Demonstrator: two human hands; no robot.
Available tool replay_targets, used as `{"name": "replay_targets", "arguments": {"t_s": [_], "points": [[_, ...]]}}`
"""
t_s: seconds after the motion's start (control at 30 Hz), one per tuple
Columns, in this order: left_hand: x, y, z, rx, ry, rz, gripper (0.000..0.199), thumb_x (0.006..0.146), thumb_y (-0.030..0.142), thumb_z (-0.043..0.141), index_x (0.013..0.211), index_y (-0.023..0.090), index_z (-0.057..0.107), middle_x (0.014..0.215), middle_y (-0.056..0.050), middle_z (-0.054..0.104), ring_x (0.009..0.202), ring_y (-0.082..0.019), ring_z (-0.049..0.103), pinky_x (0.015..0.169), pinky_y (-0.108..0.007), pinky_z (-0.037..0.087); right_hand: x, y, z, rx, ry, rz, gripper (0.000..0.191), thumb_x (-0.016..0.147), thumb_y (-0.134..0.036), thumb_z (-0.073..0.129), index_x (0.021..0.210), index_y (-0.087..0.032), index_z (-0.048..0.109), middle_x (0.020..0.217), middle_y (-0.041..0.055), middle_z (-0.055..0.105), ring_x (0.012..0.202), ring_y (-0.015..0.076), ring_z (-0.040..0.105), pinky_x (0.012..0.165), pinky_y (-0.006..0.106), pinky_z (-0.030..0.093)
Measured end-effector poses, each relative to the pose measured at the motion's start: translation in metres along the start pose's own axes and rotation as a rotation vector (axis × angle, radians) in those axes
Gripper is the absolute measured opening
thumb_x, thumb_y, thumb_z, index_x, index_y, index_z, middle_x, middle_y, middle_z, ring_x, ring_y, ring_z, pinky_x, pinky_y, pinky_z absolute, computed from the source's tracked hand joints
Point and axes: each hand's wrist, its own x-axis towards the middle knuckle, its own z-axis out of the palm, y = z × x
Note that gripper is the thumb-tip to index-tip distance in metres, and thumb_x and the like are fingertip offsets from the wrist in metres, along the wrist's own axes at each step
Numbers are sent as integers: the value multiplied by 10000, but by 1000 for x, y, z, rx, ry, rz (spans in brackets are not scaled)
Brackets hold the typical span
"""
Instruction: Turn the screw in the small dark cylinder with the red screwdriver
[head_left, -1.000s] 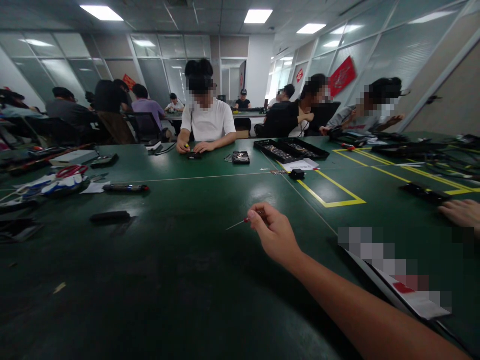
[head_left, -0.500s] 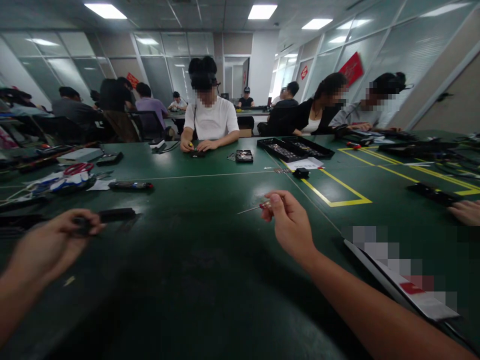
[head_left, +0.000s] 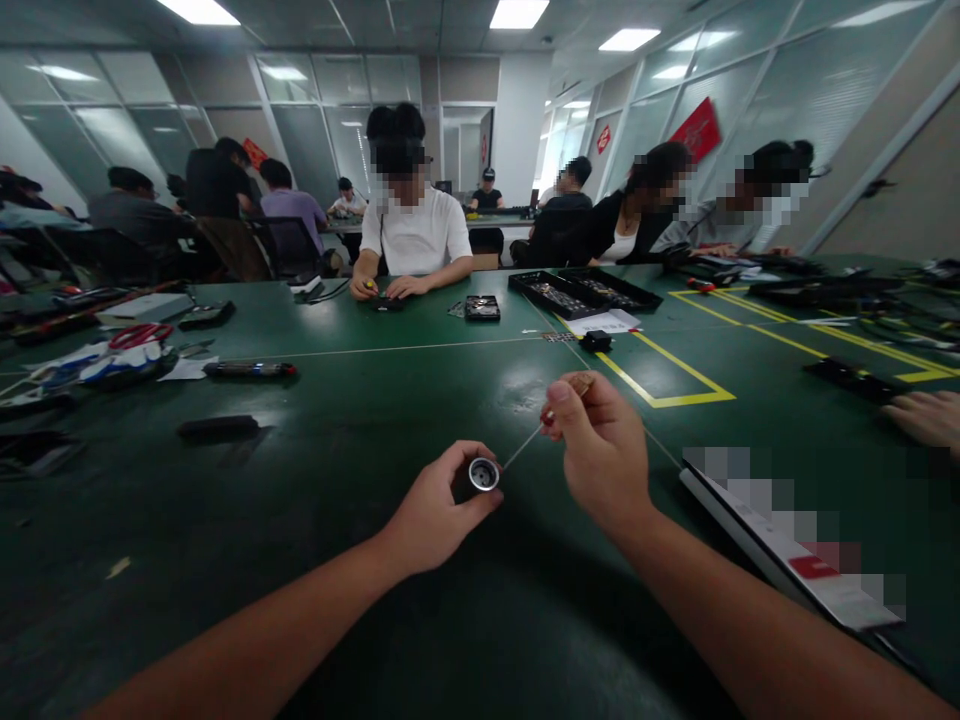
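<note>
Near the middle of the view, my left hand (head_left: pixel 439 505) grips a small round part (head_left: pixel 484 474) with a silvery rim and a dark inside, its open face turned toward me. To its right my right hand (head_left: pixel 600 450) pinches a screwdriver (head_left: pixel 523 447) by its reddish handle. The thin shaft slants down and left, and its tip is close to the right edge of the round part; whether they touch I cannot tell. Both hands are above the green table (head_left: pixel 420 640).
Left lie a black bar (head_left: pixel 218 428), a dark cylindrical tool (head_left: pixel 250 370) and gloves (head_left: pixel 127 362). Ahead are black parts trays (head_left: pixel 559 295) and a small black block (head_left: pixel 597 341). A white-and-red strip (head_left: pixel 795 545) lies right. A co-worker's hand (head_left: pixel 926 415) rests at the right edge.
My left hand has moved from the far left to the middle with the round part, beside the screwdriver. The screwdriver now slants more steeply in my right hand.
</note>
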Motion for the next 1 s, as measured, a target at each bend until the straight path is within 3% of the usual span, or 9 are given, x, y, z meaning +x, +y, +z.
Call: {"name": "replay_targets", "arguments": {"t_s": [0.13,0.27,0.4,0.83,1.0], "points": [[0,-12,-6,73,46,83,372,865,260,721,1229,223,652,1210,-83,661,1137,-239,616,1033,-398,459,-11,4,2,-91,-135,-83,200,979,-400,572,857,-243,591,717,-20,599,635,138,581,597,283,472],[3,-21,-7,67,98,84,436,864,273,734,1290,240,648,1278,-80,655,1190,-242,609,1075,-416,445,-16,12,2,-249,-184,-159,138,1007,-352,529,947,-244,590,754,-12,639,669,148,634,636,296,483],[5,-26,-8,48,141,65,447,853,268,739,1289,225,648,1286,-81,662,1202,-246,611,1085,-427,439,-16,16,3,-342,-181,-218,97,1006,-315,523,963,-240,568,732,-24,640,642,143,636,612,288,464],[9,-32,-10,-17,186,105,411,863,274,727,1263,216,654,1274,-75,674,1223,-241,606,1111,-421,415,-15,20,0,-335,-196,-247,137,1029,-300,471,962,-240,575,686,-39,594,625,139,609,598,282,438],[10,-33,-11,3,204,105,422,866,267,726,1280,229,651,1275,-71,676,1221,-235,608,1106,-414,420,-14,18,2,-387,-146,-244,138,1023,-279,473,934,-235,568,675,-43,592,574,123,576,587,275,424]]}}
